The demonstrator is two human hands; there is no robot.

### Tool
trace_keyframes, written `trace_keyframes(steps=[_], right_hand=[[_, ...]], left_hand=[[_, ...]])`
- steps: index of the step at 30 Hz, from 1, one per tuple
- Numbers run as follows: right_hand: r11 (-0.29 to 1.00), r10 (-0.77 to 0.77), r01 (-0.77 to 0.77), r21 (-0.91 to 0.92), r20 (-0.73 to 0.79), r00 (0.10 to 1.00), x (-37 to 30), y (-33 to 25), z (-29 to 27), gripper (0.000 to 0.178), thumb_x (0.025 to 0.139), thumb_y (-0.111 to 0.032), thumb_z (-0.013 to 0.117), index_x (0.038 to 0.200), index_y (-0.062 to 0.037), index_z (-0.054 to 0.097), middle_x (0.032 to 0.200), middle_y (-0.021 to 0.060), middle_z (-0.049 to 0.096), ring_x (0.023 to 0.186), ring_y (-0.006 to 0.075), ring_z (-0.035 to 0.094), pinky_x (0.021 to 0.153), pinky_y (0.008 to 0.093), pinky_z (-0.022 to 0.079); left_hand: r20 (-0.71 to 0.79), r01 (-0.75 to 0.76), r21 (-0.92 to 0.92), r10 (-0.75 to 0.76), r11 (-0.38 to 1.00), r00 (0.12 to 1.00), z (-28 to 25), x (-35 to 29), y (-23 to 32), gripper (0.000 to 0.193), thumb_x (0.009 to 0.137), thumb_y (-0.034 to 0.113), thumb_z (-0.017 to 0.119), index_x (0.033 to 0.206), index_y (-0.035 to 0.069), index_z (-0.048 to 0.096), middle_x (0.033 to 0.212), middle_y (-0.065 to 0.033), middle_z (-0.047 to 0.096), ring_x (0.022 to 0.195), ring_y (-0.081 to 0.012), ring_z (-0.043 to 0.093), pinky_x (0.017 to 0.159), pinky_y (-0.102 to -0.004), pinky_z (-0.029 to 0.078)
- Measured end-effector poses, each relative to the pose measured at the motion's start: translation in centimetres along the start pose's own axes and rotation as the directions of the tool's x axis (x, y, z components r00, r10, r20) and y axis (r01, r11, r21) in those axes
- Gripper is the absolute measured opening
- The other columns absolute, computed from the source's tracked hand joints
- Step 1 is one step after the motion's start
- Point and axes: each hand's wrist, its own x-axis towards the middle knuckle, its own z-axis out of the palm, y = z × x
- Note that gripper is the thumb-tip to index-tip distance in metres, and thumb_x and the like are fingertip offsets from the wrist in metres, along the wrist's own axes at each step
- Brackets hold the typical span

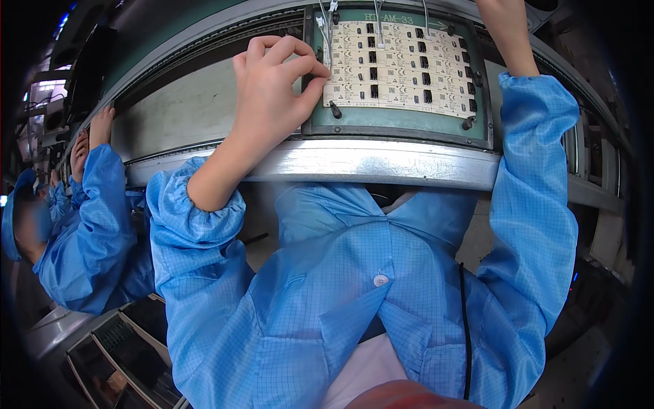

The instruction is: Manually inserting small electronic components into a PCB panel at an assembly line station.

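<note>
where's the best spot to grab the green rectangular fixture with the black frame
The green rectangular fixture looks best held by its black outer frame, at left and right, approached from those sides: that rim lies clear of the white printed circuit boards, while the shiny silver metal rail runs close along its near edge.

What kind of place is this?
Most likely an electronics factory's assembly line. White circuit boards with black parts sit in a green tray on a long metal-edged track, and a co-worker in similar blue workwear is further along to the left.
</note>
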Motion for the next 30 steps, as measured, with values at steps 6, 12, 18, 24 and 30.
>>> trace_keyframes(steps=[6,12,18,24,30], right_hand=[[0.999,-0.037,0.038,-0.017,0.039,0.999,-0.1,0.0,0.3,0.011,0.096,-0.002,0.067,0.106,0.0029,0.065,0.094,0.0034,0.068,0.086,0.0092,0.064,0.077,0.0240,0.052],[0.999,0.029,-0.028,-0.019,0.041,0.999,-0.8,-1.2,0.1,0.011,0.096,-0.002,0.067,0.105,0.0031,0.067,0.094,0.0036,0.069,0.086,0.0102,0.064,0.078,0.0247,0.052],[0.998,0.056,-0.050,-0.034,0.196,0.979,-4.5,1.8,-2.9,0.024,0.101,-0.010,0.064,0.121,0.0000,0.070,0.117,0.0077,0.073,0.109,0.0166,0.069,0.097,0.0278,0.053],[0.999,0.051,-0.049,-0.016,0.165,0.985,-7.3,-3.5,-3.8,0.023,0.102,-0.007,0.062,0.122,0.0003,0.071,0.114,0.0069,0.074,0.106,0.0136,0.068,0.096,0.0264,0.052],[0.880,-0.242,0.230,-0.416,0.024,0.970,-9.3,-6.4,-2.2,0.021,0.099,-0.004,0.065,0.118,-0.0027,0.073,0.109,0.0072,0.075,0.100,0.0144,0.069,0.090,0.0271,0.054]], left_hand=[[0.018,0.036,-0.038,-0.035,0.999,0.999,0.3,-0.3,0.0,0.008,0.077,0.014,0.078,0.084,0.017,0.076,0.100,0.0060,0.066,0.111,-0.0243,0.054,0.093,-0.0422,0.035],[0.017,0.004,-0.045,-0.003,0.999,1.000,0.3,0.0,0.7,0.009,0.077,0.015,0.077,0.086,0.016,0.076,0.102,0.0040,0.067,0.111,-0.0257,0.055,0.094,-0.0435,0.036],[0.121,-0.145,0.086,0.134,0.986,0.984,-1.0,-0.7,1.9,0.015,0.077,0.015,0.072,0.091,0.012,0.076,0.109,0.0000,0.067,0.116,-0.0290,0.055,0.092,-0.0454,0.037],[0.058,-0.267,0.154,0.261,0.951,0.963,-1.8,7.4,-3.0,0.018,0.083,0.017,0.072,0.099,0.014,0.078,0.107,-0.0006,0.068,0.114,-0.0233,0.058,0.091,-0.0441,0.043],[-0.158,0.036,0.171,-0.009,0.985,0.987,4.9,16.6,-8.4,0.020,0.084,0.021,0.071,0.101,0.011,0.075,0.101,-0.0134,0.074,0.102,-0.0401,0.064,0.089,-0.0509,0.050]])
